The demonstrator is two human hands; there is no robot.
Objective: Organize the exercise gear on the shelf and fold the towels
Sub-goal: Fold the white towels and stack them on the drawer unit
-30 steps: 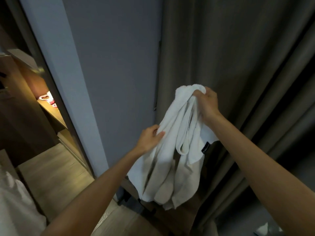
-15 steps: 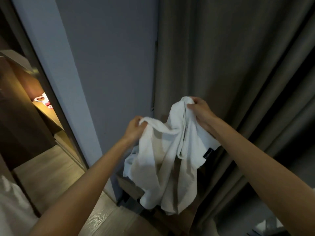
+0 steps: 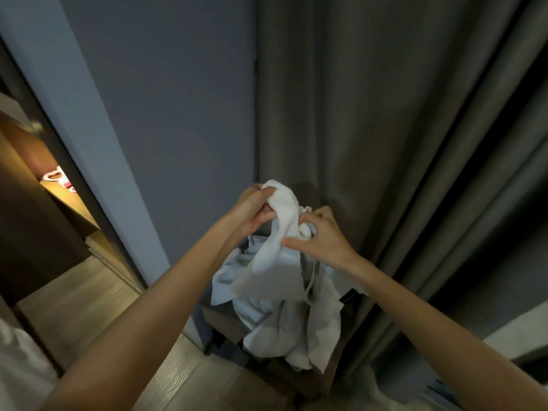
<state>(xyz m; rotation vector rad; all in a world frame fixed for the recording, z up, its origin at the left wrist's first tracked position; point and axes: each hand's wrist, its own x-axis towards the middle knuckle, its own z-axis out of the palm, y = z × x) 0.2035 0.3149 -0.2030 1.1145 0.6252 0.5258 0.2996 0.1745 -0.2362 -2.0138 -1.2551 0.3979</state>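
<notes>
Blue-grey wall (image 3: 184,114) filled the left of centre, and a heavy grey curtain (image 3: 385,114) hung in deep folds just beside it, right down to the wood-grain floor (image 3: 83,301). A dark frame strip (image 3: 89,197) ran along the wall's left edge. Beyond it, a warmly lit wooden ledge (image 3: 71,209) carried small red-and-white objects (image 3: 55,175), too blurred to name. Low in the middle stood a brown piece of furniture (image 3: 225,321) on dark legs. White fabric (image 3: 17,366) sat at bottom left.

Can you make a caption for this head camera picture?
Left hand and right hand grip a bunched white towel, its loose end hanging down before a grey curtain.
</notes>
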